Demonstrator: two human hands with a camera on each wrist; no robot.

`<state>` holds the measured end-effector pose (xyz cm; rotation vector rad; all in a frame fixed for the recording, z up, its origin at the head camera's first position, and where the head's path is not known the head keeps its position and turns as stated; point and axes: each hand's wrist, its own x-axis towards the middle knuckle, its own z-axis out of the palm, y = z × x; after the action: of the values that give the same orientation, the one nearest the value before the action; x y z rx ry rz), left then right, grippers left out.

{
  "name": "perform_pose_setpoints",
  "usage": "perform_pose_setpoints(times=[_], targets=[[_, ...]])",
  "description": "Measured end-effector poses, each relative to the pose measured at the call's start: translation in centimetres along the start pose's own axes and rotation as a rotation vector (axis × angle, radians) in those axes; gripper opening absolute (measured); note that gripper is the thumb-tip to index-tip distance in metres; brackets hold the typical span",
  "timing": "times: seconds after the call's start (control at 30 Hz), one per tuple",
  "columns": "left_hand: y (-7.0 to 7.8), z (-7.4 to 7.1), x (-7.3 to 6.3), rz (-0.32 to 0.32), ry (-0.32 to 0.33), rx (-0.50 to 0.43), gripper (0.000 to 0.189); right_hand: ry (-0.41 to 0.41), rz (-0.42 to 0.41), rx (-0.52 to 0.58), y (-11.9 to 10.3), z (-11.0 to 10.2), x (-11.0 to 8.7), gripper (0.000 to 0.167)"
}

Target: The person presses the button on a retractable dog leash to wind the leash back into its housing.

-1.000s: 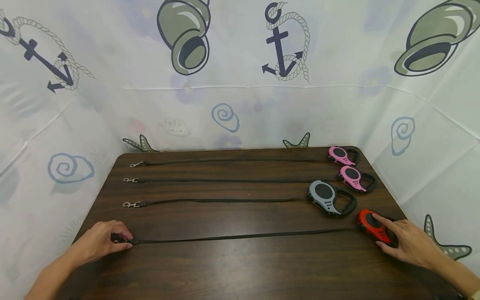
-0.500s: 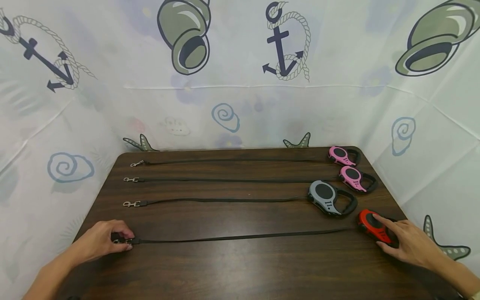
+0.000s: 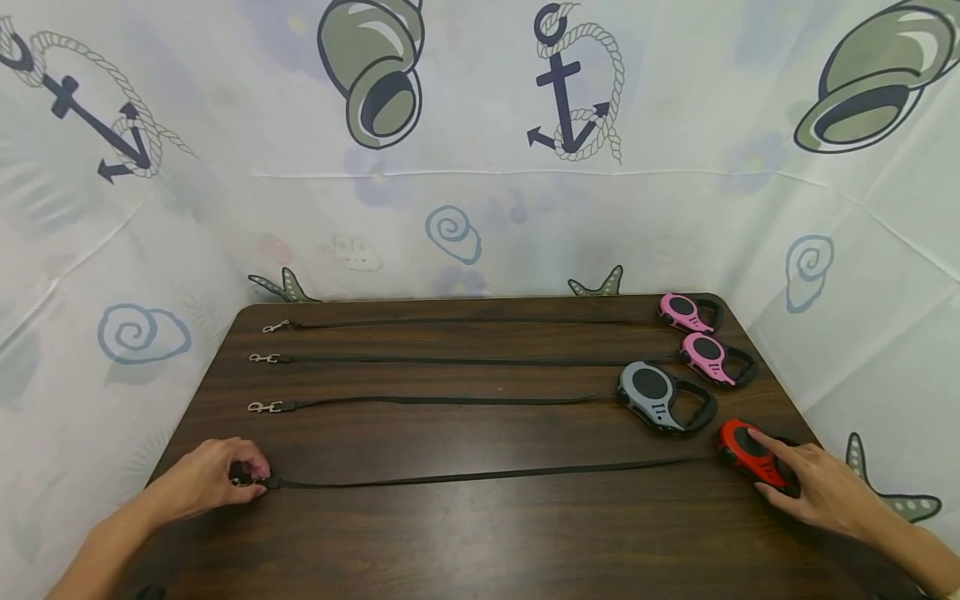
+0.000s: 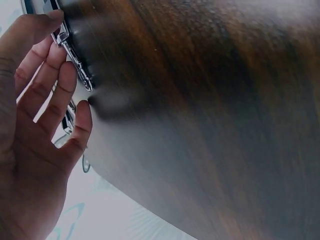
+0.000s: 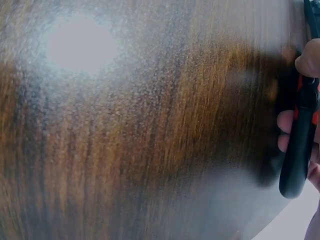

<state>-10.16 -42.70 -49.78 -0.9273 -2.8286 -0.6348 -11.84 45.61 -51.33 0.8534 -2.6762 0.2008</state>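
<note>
At the table's front left, my left hand (image 3: 202,479) pinches the metal snap clip (image 4: 75,60) of a black leash strap (image 3: 480,477). The strap runs nearly straight across to a red and black retractable leash (image 3: 742,447) at the right. My right hand (image 3: 821,483) grips that casing, index finger over its top and thumb on the near side. In the right wrist view its black handle (image 5: 295,160) shows between thumb and fingers. Behind it lies a grey retractable leash (image 3: 651,390), its strap drawn out leftward to a metal clip (image 3: 265,407).
Farther back are two pink retractable leashes, one at the back corner (image 3: 678,310) and one just nearer (image 3: 705,354). Their straps also stretch left across the brown table (image 3: 480,550). A patterned white cloth (image 3: 480,125) hangs around the table's back and sides.
Both hands keep their hold and hardly move. The head view has shifted very slightly, and a little more of a dark shape shows at the bottom left edge.
</note>
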Motion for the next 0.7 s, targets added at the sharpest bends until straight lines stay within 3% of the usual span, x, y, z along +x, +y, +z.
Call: perform_pose_setpoints(times=[0.23, 0.4, 0.53, 0.7], targets=[[0.4, -0.1, 0.3, -0.076, -0.071, -0.013, 0.035, -0.022, 0.037, 0.040, -0.5, -0.3, -0.1, 0.095], [0.1, 0.2, 0.2, -0.033, -0.033, -0.010, 0.036, -0.025, 0.064, 0.073, -0.8, -0.6, 0.0, 0.092], [-0.5, 0.4, 0.0, 0.008, -0.013, -0.060, 0.034, 0.006, 0.073, 0.075, -0.8, -0.7, 0.3, 0.087], [-0.8, 0.2, -0.1, -0.010, -0.023, -0.129, 0.036, 0.059, 0.061, 0.086, -0.5, -0.8, 0.4, 0.083]])
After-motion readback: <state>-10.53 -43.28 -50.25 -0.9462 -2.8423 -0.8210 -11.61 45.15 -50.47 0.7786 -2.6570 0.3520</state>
